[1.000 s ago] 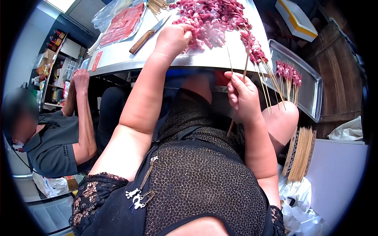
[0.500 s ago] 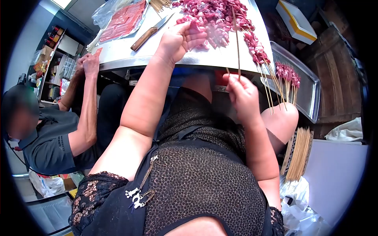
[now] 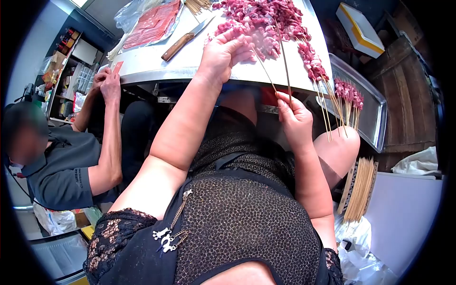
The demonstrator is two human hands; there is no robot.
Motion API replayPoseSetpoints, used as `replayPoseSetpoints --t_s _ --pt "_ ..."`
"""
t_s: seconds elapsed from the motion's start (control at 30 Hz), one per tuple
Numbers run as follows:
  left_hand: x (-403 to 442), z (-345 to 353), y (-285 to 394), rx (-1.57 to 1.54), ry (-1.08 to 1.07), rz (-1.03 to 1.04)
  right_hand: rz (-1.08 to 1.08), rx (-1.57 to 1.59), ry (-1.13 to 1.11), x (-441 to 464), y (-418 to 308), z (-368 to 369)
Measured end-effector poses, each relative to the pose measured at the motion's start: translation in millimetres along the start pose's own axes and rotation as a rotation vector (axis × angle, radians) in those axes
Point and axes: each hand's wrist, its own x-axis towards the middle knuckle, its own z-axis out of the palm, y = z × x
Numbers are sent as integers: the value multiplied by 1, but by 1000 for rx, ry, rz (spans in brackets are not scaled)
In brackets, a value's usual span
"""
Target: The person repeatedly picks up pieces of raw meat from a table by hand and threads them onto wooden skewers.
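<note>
My right hand pinches two sticks between thumb and fingers: a thin bamboo skewer and a longer, darker stick that points up across the meat. The skewer leans toward my left hand, its tip close to the fingertips. My left hand is at the near side of the raw meat pile, fingers curled; what they hold, if anything, I cannot make out. Beside the pile, several loaded meat skewers lie with bare ends over the table edge.
A knife and sliced red meat in plastic lie on the white table. To the right, a metal tray bears more skewers. Bundled bare sticks stand below. A co-worker at left holds a reddish strip.
My left hand has turned and curled its fingers, moving slightly down toward the skewer tip. The thin skewer in my right hand now shows more fully, slanting toward the left hand.
</note>
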Motion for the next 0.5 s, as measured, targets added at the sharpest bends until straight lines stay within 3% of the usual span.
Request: replayPoseSetpoints --t_s 0.33,0.5 --pt "-8 6 4 209 -12 32 111 -49 -46 -3 -9 -14" --pt "-10 7 2 200 -49 -5 33 -66 -28 -4 -1 -8"
